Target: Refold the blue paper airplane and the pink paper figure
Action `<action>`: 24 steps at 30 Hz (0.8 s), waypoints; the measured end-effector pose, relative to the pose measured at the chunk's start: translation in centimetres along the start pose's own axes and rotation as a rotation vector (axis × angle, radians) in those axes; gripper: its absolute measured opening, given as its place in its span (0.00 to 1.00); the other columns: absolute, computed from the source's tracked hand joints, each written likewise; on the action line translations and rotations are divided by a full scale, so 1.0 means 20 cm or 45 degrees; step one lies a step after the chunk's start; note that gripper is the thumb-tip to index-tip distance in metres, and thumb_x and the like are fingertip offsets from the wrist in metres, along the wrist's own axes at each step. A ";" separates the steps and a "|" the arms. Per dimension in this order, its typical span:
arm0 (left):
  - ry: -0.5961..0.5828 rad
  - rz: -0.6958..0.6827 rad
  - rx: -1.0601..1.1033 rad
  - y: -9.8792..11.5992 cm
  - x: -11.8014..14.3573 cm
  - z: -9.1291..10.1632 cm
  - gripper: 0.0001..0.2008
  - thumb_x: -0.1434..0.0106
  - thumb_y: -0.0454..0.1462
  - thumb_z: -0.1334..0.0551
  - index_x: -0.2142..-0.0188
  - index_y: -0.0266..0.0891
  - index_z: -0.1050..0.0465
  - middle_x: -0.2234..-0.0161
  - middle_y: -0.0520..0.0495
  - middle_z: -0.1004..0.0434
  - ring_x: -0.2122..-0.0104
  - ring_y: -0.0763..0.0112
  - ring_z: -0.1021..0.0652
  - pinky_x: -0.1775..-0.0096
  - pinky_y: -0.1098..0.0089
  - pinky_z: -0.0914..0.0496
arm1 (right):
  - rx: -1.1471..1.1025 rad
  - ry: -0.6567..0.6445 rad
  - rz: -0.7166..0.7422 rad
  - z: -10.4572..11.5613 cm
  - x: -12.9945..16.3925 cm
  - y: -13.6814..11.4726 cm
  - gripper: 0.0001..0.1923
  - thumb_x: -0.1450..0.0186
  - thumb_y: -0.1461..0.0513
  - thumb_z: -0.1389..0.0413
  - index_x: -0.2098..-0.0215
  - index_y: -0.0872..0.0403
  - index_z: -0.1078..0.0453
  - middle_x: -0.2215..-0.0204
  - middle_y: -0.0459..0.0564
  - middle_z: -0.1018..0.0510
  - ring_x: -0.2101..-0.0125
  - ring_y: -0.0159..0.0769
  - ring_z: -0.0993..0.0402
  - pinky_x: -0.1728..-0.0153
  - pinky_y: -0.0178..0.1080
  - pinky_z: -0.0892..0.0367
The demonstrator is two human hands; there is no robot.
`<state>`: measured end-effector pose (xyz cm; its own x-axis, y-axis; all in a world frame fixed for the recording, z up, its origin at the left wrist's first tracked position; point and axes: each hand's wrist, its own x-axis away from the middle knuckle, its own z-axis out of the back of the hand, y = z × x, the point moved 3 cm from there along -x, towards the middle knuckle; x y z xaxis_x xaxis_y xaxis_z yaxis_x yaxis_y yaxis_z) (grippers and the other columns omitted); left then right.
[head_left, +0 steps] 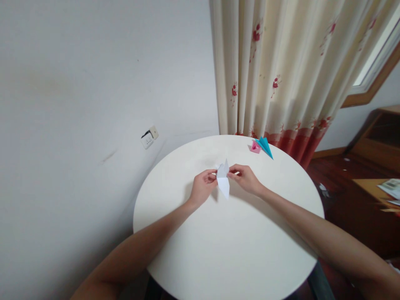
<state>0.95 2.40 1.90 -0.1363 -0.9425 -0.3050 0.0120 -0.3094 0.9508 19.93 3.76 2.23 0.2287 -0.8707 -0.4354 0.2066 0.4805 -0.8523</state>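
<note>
A folded piece of white paper (223,183) with pointed flaps is held up over the round white table (231,241). One flap points upward and another hangs down toward me. My left hand (203,185) pinches the paper's left side between thumb and fingers. On the opposite side, my right hand (243,177) grips the right edge with its fingertips. The exact fold where the fingertips meet the paper is too small to make out.
Near the table's far edge lie a blue paper plane (265,147) and a pink folded paper piece (255,146). A flowered curtain (281,83) hangs behind. The wall on the left carries a socket (147,140). A wooden surface with papers (390,189) stands at right.
</note>
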 end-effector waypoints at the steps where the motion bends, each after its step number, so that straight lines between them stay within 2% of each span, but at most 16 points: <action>1: 0.015 0.009 0.014 0.00 0.00 0.00 0.20 0.50 0.38 0.27 0.58 0.34 0.24 0.71 0.48 0.20 0.70 0.70 0.21 0.63 0.70 0.28 | -0.030 -0.024 -0.015 0.00 0.00 0.00 0.10 0.39 0.58 0.42 0.62 0.54 0.24 0.66 0.50 0.21 0.66 0.37 0.26 0.66 0.38 0.32; 5: 0.072 0.055 0.043 0.00 0.00 0.02 0.22 0.50 0.38 0.28 0.56 0.34 0.25 0.72 0.50 0.21 0.70 0.72 0.22 0.63 0.72 0.29 | -0.145 -0.165 -0.031 -0.02 0.01 0.01 0.22 0.43 0.61 0.39 0.50 0.54 0.29 0.65 0.49 0.21 0.66 0.35 0.25 0.66 0.37 0.31; 7: 0.054 0.081 0.044 -0.01 0.00 0.01 0.23 0.50 0.38 0.28 0.55 0.34 0.25 0.72 0.51 0.22 0.71 0.72 0.22 0.64 0.72 0.30 | -0.196 -0.169 -0.029 -0.04 0.01 0.00 0.23 0.45 0.61 0.37 0.51 0.54 0.29 0.67 0.49 0.21 0.66 0.36 0.25 0.66 0.37 0.31; 11: -0.018 0.095 0.061 -0.02 0.01 0.00 0.23 0.51 0.37 0.27 0.55 0.34 0.25 0.75 0.54 0.25 0.74 0.75 0.25 0.67 0.74 0.32 | -0.301 -0.051 -0.128 -0.06 0.02 0.02 0.22 0.48 0.57 0.33 0.57 0.56 0.27 0.71 0.48 0.21 0.70 0.36 0.25 0.66 0.38 0.32; 14: -0.029 0.082 0.073 -0.01 0.02 -0.01 0.23 0.51 0.37 0.27 0.55 0.34 0.24 0.76 0.54 0.25 0.74 0.75 0.25 0.66 0.74 0.32 | -0.365 -0.028 -0.176 -0.07 0.01 0.04 0.23 0.50 0.56 0.31 0.59 0.56 0.27 0.74 0.46 0.22 0.72 0.35 0.26 0.67 0.38 0.32; 20: -0.029 0.026 0.123 -0.01 0.02 -0.01 0.20 0.52 0.39 0.26 0.59 0.35 0.23 0.65 0.46 0.20 0.66 0.69 0.21 0.59 0.69 0.29 | -0.426 -0.007 -0.177 -0.07 0.02 0.03 0.25 0.52 0.57 0.30 0.59 0.54 0.30 0.78 0.39 0.26 0.76 0.31 0.30 0.69 0.37 0.34; 24: 0.021 0.015 0.089 -0.02 0.02 0.00 0.20 0.50 0.39 0.26 0.59 0.34 0.23 0.74 0.52 0.23 0.73 0.74 0.25 0.67 0.73 0.32 | -0.419 -0.046 -0.152 -0.07 0.03 0.03 0.28 0.51 0.57 0.30 0.54 0.53 0.32 0.78 0.38 0.27 0.76 0.31 0.30 0.68 0.37 0.33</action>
<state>0.92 2.26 1.34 -0.1199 -0.9482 -0.2942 -0.0557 -0.2895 0.9556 18.83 3.35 1.12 0.2562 -0.9116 -0.3214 -0.0824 0.3107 -0.9469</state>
